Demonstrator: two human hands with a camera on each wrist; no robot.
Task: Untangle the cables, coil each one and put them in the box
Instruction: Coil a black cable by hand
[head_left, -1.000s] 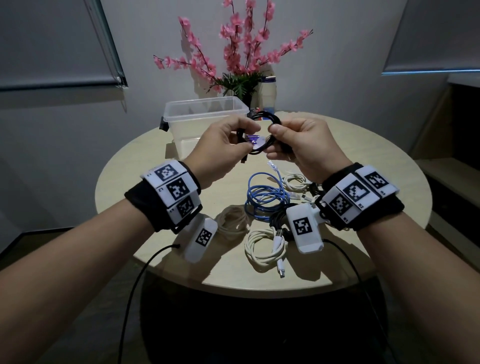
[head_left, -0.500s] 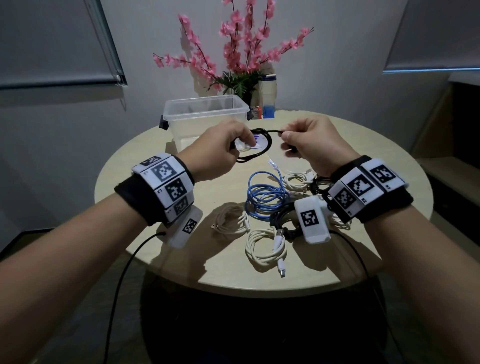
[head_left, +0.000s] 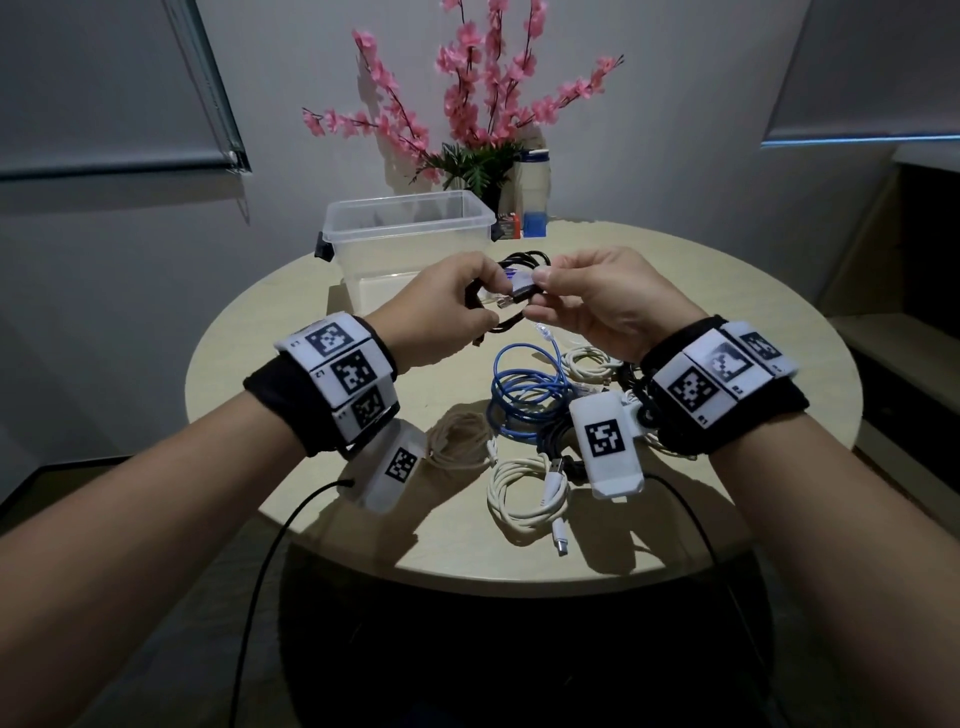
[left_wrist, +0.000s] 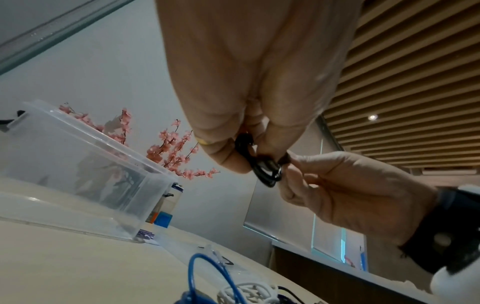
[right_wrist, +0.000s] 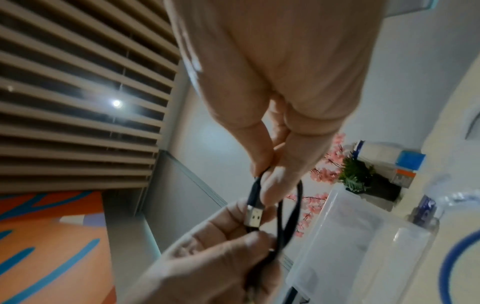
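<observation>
- We hold the black cable (head_left: 511, 291) in both hands above the table (head_left: 727, 322), just in front of the clear plastic box (head_left: 410, 228), which sits at 12 o'clock on the table.
- Our left hand (head_left: 441, 306) is curled round the cable's gathered loops.
- Our right hand (head_left: 597, 301) pinches the cable just behind its USB plug (right_wrist: 253, 216), between thumb and fingertips.
- On the table below the hands lie more cables: a blue cable (head_left: 524, 395) at centre, a white cable (head_left: 524, 493) at 6 o'clock of it, a beige cable (head_left: 460, 441) at 8 o'clock, and another white coil (head_left: 589, 361) at 2 o'clock.
- A pink blossom arrangement (head_left: 467, 104) stands behind the box.
</observation>
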